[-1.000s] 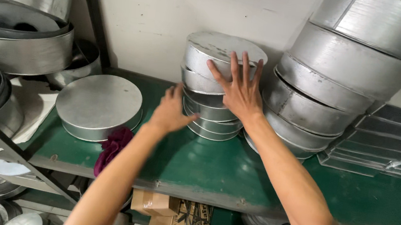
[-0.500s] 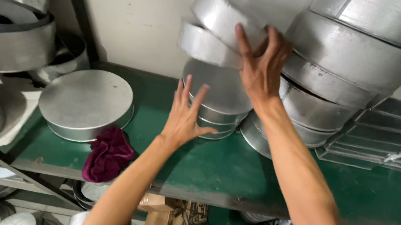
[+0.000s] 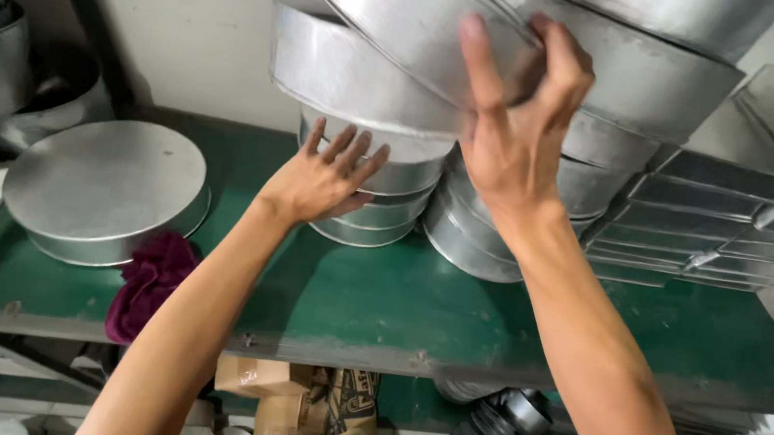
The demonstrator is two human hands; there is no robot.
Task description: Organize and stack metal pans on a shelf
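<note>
Both hands work a stack of round metal pans on the green shelf (image 3: pixel 376 313).

Right hand (image 3: pixel 512 144) grips 2 tilted pans (image 3: pixel 366 60) raised above; left hand (image 3: pixel 318 181), fingers spread, braces the lower stack (image 3: pixel 391 184) directly beneath, nearer it.

round pans (image 3: pixel 380 61) tilt atop a stack (image 3: pixel 379 202) on the shelf (image 3: pixel 415 308), one upturned pan (image 3: pixel 104 185) to the left.

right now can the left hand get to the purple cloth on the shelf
Probably yes. The left hand rests on the short stack of pans, and the purple cloth lies beside that forearm on the green shelf, nothing between them. It would only need to draw back.
</note>
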